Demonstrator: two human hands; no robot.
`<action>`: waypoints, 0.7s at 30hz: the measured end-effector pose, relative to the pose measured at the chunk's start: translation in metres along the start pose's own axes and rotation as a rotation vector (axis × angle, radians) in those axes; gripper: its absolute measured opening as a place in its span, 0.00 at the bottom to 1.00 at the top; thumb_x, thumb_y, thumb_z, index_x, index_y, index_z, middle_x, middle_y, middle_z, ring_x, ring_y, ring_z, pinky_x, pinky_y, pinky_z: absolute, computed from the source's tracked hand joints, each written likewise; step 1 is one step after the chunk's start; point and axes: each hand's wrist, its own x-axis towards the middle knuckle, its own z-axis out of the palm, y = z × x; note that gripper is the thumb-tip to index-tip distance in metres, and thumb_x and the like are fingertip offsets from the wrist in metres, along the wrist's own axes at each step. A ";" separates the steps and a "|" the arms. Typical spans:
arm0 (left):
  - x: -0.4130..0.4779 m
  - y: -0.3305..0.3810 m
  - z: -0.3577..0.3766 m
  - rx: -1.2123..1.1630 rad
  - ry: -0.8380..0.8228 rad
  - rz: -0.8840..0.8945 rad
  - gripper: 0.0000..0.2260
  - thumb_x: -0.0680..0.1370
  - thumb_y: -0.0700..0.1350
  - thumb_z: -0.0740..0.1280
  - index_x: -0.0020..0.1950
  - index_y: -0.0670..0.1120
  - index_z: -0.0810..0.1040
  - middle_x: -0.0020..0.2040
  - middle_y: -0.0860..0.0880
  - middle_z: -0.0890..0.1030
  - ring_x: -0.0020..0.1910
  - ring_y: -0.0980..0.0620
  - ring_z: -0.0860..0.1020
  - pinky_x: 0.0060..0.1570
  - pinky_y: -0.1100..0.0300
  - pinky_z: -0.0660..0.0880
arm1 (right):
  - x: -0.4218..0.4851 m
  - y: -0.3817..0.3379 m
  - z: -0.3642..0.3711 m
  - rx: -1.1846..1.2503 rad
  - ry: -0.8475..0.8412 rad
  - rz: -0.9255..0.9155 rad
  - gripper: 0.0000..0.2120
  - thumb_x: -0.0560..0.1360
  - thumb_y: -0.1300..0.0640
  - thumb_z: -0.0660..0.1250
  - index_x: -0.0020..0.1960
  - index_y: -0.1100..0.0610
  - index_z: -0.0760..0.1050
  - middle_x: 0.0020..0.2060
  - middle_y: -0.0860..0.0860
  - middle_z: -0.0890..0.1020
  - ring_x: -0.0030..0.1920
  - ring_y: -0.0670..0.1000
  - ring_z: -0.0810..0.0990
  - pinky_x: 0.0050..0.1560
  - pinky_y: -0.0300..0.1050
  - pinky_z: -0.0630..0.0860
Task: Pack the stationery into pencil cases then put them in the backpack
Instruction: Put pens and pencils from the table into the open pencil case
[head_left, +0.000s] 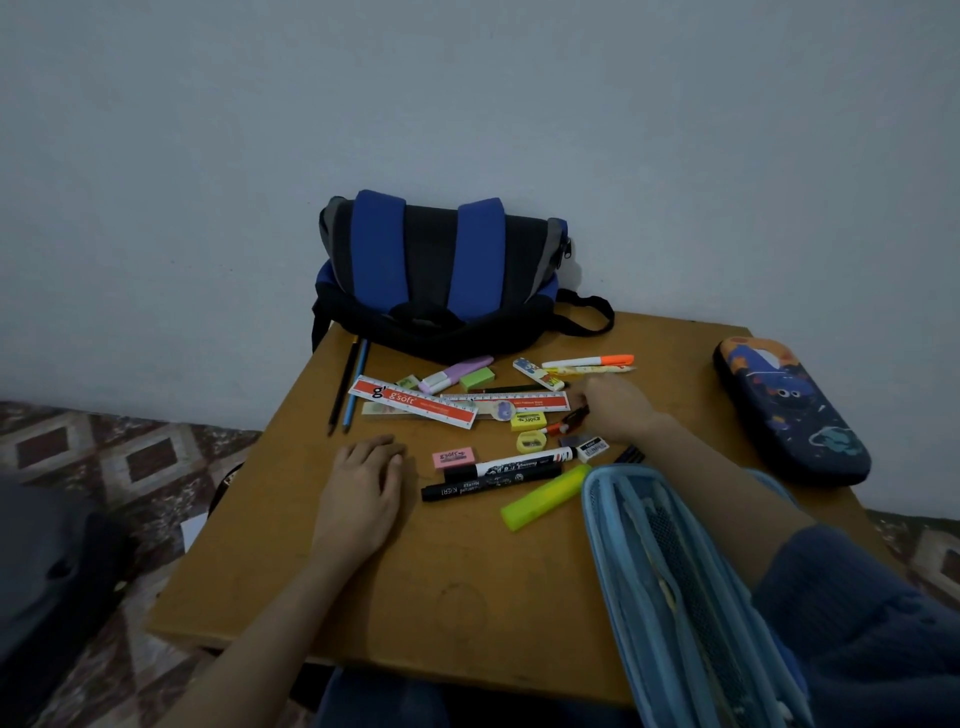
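Note:
Stationery lies scattered on a small wooden table (426, 582): two red rulers (413, 402), several erasers, a yellow sharpener (531, 442), two black markers (498, 475), a yellow highlighter (545, 496), and two pencils (349, 387). A blue and black backpack (439, 275) leans against the wall at the table's far edge. An open light-blue pencil case (675, 587) lies at the near right. My right hand (615, 408) grips a red and black pen (569, 421) among the items. My left hand (366, 483) rests flat on the table, holding nothing.
A dark zipped pencil case (789, 410) with cartoon prints lies at the table's right edge. A grey wall stands behind. Patterned floor tiles (119, 457) show to the left, with a dark object (52, 577) at lower left.

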 end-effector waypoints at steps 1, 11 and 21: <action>0.000 0.000 0.000 -0.004 0.002 -0.002 0.15 0.81 0.47 0.56 0.66 0.47 0.73 0.67 0.51 0.72 0.68 0.53 0.64 0.64 0.59 0.63 | 0.001 0.001 0.002 0.029 0.034 0.004 0.14 0.67 0.52 0.74 0.51 0.56 0.79 0.47 0.53 0.81 0.47 0.53 0.78 0.43 0.45 0.76; -0.002 0.002 -0.001 0.007 -0.004 -0.001 0.16 0.81 0.47 0.57 0.67 0.46 0.72 0.67 0.50 0.73 0.67 0.52 0.65 0.64 0.59 0.63 | -0.008 0.001 0.002 0.373 0.335 0.052 0.09 0.75 0.65 0.63 0.52 0.63 0.79 0.43 0.57 0.81 0.39 0.54 0.77 0.38 0.46 0.74; -0.002 0.047 -0.008 0.023 0.085 0.010 0.14 0.79 0.46 0.60 0.62 0.42 0.76 0.62 0.44 0.74 0.63 0.47 0.70 0.59 0.54 0.69 | -0.061 0.015 -0.040 0.964 0.498 0.196 0.08 0.79 0.66 0.57 0.56 0.62 0.72 0.38 0.54 0.77 0.28 0.48 0.78 0.31 0.42 0.80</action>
